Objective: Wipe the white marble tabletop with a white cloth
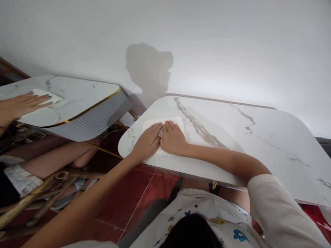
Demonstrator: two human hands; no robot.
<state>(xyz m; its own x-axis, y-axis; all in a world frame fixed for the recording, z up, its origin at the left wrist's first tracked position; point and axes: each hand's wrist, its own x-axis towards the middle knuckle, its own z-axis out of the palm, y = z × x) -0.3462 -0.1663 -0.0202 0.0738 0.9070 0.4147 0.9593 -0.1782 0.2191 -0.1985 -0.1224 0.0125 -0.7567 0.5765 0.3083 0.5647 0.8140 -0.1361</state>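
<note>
Both my hands lie side by side on a white cloth [178,120], spread flat over the left end of a white marble-patterned tabletop [274,148]. My left hand [147,143] rests on the cloth with its fingers stretched forward. Right against it, my right hand [172,139] presses on the same cloth, fingers flat and pointing away from me. Between the two thumbs a small white fold of material shows; whether either thumb grips it is hard to make out. Parts of the cloth are hidden under my palms.
At the left, another person's hand [26,105] lies on a white cloth [55,98] atop a second marble-patterned table [85,91]. A gap separates the tables. Behind them rises a pale wall [219,44]. Below left are a bamboo chair [49,182] and red floor tiles [134,196].
</note>
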